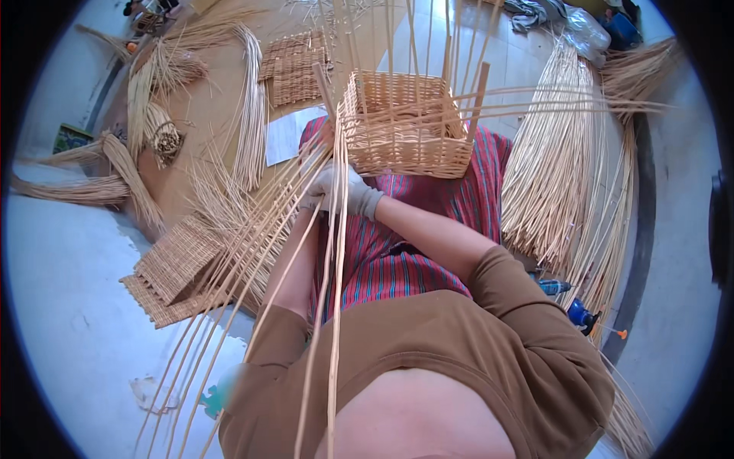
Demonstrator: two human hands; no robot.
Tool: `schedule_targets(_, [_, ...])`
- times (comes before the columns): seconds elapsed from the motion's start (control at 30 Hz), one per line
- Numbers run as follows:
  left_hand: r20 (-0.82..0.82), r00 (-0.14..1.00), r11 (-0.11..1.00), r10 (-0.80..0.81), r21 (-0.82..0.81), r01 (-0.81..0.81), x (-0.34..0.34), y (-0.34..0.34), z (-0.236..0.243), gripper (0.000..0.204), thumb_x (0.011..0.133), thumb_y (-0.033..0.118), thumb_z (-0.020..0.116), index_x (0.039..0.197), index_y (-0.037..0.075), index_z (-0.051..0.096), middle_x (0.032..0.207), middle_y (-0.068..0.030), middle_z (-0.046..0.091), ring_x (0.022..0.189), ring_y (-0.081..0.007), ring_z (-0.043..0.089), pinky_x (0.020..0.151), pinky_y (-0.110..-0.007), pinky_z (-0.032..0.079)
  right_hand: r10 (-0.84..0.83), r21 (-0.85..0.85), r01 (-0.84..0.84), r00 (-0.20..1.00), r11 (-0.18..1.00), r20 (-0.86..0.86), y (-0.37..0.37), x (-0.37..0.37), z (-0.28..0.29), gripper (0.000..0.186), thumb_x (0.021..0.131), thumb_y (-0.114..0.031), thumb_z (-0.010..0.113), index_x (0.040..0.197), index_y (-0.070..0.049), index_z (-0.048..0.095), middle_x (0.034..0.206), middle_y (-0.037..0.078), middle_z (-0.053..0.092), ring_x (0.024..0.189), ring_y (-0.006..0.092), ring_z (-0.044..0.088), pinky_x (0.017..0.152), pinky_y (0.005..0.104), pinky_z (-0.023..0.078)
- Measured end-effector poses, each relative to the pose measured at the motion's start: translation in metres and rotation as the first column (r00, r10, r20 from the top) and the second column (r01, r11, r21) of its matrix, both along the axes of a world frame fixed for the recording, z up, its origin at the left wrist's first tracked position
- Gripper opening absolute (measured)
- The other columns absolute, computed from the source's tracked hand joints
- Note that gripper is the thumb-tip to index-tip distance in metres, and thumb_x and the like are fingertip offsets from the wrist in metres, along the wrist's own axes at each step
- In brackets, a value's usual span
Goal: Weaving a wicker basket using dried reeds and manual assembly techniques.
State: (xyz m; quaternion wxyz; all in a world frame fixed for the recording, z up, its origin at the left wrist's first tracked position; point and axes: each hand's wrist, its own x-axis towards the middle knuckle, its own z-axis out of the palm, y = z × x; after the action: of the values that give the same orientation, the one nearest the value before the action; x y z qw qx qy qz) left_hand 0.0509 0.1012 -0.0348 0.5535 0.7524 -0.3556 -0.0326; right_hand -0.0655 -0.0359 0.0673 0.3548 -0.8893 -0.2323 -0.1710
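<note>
Head camera view, looking down: a person in a brown top works at a half-built wicker basket (413,158) resting across the lap, on a striped red cloth (405,279), with tall canes rising from it and a wooden post (479,96) at its near right corner. The step in hand looks to be weaving the wall at the near left corner, where long loose strands (334,321) fan out toward the wearer. The next move likely calls for picking one strand from the bunch and drawing it snug around that corner without tangling the rest. Gloved and bent inward, the right hand (340,186) sits among the strands just below the corner, with some crossing in front of it; its fingertips are hidden, so whether they clamp a strand cannot be told. The left hand (312,199) lies close beside it, mostly screened by canes, its grip equally unclear.
</note>
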Motion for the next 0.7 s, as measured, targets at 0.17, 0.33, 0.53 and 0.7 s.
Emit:
schedule_targets(0.17, [0.175, 0.984, 0.988, -0.040, 0.153, 0.013, -0.036, 0.015, -0.003, 0.059, 0.100, 0.021, 0.053, 0.154, 0.002, 0.037, 0.137, -0.0198, 0.060, 0.126, -0.0300, 0.058, 0.108, -0.037, 0.046, 0.278, -0.085, -0.273, 0.960, 0.958, 0.048, 0.017, -0.059, 0.051, 0.041, 0.079, -0.052, 0.072, 0.074, -0.012, 0.066, 0.073, 0.012, 0.064, 0.075, 0.0355, 0.064, 0.073, 0.0479, 0.049])
schedule_targets(0.33, [-0.291, 0.934, 0.960, -0.206, 0.123, 0.250, -0.121, 0.004, 0.186, 0.080, 0.092, 0.005, 0.065, 0.159, -0.001, 0.021, 0.159, -0.0227, 0.036, 0.149, -0.0273, 0.032, 0.121, -0.037, 0.028, 0.301, -0.083, -0.308, 0.949, 0.948, -0.092, 0.002, -0.099, 0.078, 0.031, 0.079, -0.043, 0.073, 0.087, -0.013, 0.072, 0.084, 0.012, 0.069, 0.089, 0.0342, 0.067, 0.083, 0.0479, 0.052])
schedule_targets(0.53, [-0.037, 0.997, 0.950, -0.070, -0.306, 0.056, -0.114, -0.039, 0.168, 0.068, 0.092, 0.008, 0.070, 0.151, 0.005, 0.036, 0.079, 0.0030, 0.059, 0.083, -0.0113, 0.058, 0.112, -0.040, 0.040, 0.257, -0.133, -0.277, 0.954, 0.951, -0.153, 0.006, -0.102, 0.089, 0.029, 0.085, -0.038, 0.067, 0.072, -0.013, 0.072, 0.068, 0.008, 0.068, 0.072, 0.0301, 0.068, 0.078, 0.0437, 0.053])
schedule_targets(0.7, [-0.040, 0.993, 0.869, 0.115, -0.481, -0.120, -0.080, -0.031, 0.153, 0.031, 0.109, 0.018, 0.040, 0.132, 0.000, 0.051, 0.059, 0.0047, 0.045, 0.053, -0.0082, 0.047, 0.096, -0.043, 0.054, 0.086, 0.098, -0.073, 0.986, 0.993, -0.142, -0.060, -0.114, 0.074, 0.017, 0.085, -0.024, 0.070, 0.074, -0.012, 0.066, 0.071, 0.011, 0.065, 0.072, 0.0336, 0.064, 0.071, 0.0451, 0.050])
